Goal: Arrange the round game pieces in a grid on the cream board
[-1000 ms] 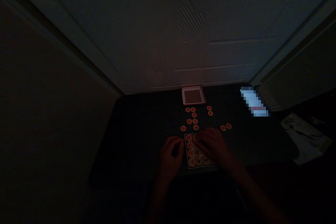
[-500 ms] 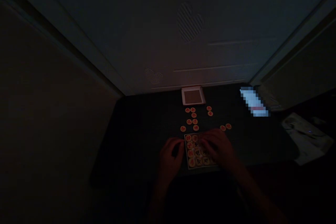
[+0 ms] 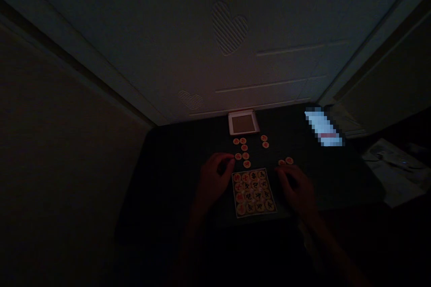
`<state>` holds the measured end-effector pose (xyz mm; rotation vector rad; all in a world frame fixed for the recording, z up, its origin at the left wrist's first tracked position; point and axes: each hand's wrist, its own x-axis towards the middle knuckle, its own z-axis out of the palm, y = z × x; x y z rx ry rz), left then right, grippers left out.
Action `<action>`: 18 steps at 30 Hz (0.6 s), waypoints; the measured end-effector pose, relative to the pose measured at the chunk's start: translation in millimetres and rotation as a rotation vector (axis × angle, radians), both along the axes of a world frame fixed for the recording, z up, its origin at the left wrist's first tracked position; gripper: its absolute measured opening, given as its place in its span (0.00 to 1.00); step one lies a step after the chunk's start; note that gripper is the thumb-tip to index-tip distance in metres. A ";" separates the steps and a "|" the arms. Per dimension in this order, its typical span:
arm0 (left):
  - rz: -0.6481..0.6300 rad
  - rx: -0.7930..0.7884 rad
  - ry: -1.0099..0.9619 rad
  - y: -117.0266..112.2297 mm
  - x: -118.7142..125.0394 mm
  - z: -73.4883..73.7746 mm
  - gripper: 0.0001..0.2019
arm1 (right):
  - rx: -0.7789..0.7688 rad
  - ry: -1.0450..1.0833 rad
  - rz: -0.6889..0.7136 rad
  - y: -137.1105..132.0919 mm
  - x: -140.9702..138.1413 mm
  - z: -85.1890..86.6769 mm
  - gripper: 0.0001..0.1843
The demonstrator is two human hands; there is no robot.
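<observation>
Disc pair (image 3: 289, 160) just beyond right hand (image 3: 298, 187), the nearer; left hand (image 3: 215, 177) beside other discs (image 3: 238, 156); cannot tell if either pinches.

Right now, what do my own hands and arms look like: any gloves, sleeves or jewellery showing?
Your left hand and right hand are bare, without gloves. Your forearms look uncovered near the wrists, with no sleeve, watch or bracelet discernible. It's too dark to tell about rings, small markings or clothing further up.
</observation>
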<state>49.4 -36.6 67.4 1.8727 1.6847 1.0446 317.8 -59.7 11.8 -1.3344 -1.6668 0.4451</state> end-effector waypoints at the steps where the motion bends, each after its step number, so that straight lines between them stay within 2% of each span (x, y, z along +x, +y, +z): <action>1: -0.035 -0.035 0.048 11.6 1.8 3.2 0.08 | 0.000 0.010 -0.004 0.0 -0.7 -0.6 0.09; 4: -0.055 -0.104 0.205 42.6 12.9 10.2 0.07 | -0.019 0.027 0.006 -0.3 -2.3 -0.7 0.09; 7: -0.046 -0.142 0.368 61.2 29.9 13.6 0.08 | -0.030 0.043 -0.001 -0.9 -3.2 1.5 0.09; 12: 0.033 -0.229 0.621 67.3 53.7 14.4 0.09 | -0.031 0.076 -0.007 -2.0 -4.0 4.7 0.09; 18: 0.065 -0.275 0.677 67.4 61.0 13.5 0.08 | -0.031 0.089 -0.003 -2.4 -4.1 4.5 0.09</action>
